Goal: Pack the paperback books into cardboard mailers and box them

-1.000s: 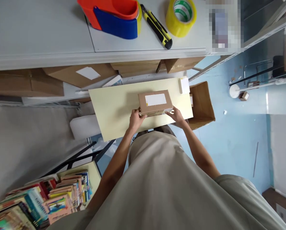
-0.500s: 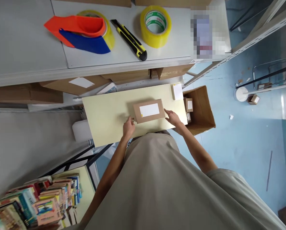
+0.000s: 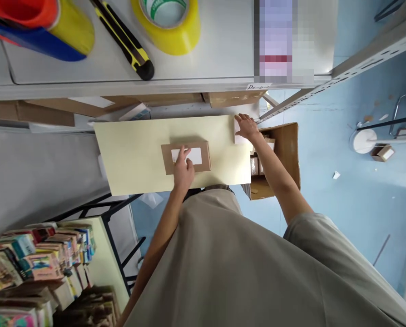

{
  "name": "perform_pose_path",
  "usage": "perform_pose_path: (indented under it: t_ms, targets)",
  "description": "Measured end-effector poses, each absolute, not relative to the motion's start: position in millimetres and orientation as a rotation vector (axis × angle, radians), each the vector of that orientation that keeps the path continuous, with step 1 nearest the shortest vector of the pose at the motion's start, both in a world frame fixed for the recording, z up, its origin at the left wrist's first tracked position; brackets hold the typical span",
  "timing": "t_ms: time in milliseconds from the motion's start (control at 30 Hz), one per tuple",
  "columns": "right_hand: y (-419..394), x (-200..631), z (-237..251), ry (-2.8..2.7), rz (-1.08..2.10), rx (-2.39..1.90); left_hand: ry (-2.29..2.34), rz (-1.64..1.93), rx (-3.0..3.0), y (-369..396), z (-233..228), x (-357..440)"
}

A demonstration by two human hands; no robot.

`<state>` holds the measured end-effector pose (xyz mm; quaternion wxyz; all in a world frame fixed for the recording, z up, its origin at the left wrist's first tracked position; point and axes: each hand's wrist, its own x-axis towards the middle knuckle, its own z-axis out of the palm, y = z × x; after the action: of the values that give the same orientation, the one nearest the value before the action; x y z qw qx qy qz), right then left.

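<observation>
On the cream tabletop (image 3: 131, 156) lies a closed brown cardboard box (image 3: 205, 156) with a white label (image 3: 196, 156) on its top. My left hand (image 3: 183, 170) is over the box and partly covers the label, its fingers apart; whether the fingertips touch the surface I cannot tell. At the table's far right corner, my right hand (image 3: 247, 127) reaches over a small stack of white paper slips (image 3: 239, 137). Its fingers are stretched out and spread across the stack, hiding much of it.
Above the table, a grey shelf (image 3: 210, 63) holds a yellow tape roll (image 3: 184, 38), a utility knife (image 3: 124, 38) and a red-and-blue tape dispenser (image 3: 53, 45). An open carton (image 3: 289, 159) with small boxes stands right of the table. Books (image 3: 46, 259) fill the lower left.
My right hand has left the box's right side and moved up to the paper stack. My left hand has gone from beside the box to over its label. The view has shifted.
</observation>
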<state>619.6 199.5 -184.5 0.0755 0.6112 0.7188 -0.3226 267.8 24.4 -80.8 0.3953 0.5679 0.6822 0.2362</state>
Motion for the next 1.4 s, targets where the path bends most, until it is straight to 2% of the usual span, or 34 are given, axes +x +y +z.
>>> perform_pose_path:
  t_ms: [200, 467, 633, 933, 1167, 1400]
  targets:
    - [196.7, 620.0, -196.9, 2.242, -0.950, 1.813, 1.638, 0.480, 1.439, 4.7, -76.3, 310.0]
    - [154.4, 615.8, -142.2, 2.339, -0.833, 1.949, 1.577, 0.477, 1.469, 20.0, -71.3, 331.9]
    - [100.7, 628.1, -111.8, 2.358, -0.724, 1.861, 1.413, 0.439, 1.532, 45.2, -85.6, 364.5]
    - [2.2, 649.3, -115.0, 2.395, -0.611, 1.662, 1.243, -0.212, 1.689, 92.2, -109.8, 435.7]
    - [-4.8, 642.9, -121.5, 2.393, -0.584, 1.633, 1.269, -0.375, 1.706, 95.1, -118.6, 452.3]
    - [8.5, 633.2, -105.1, 2.310, -0.663, 1.533, 1.284, -0.423, 1.726, 97.0, -123.0, 451.1]
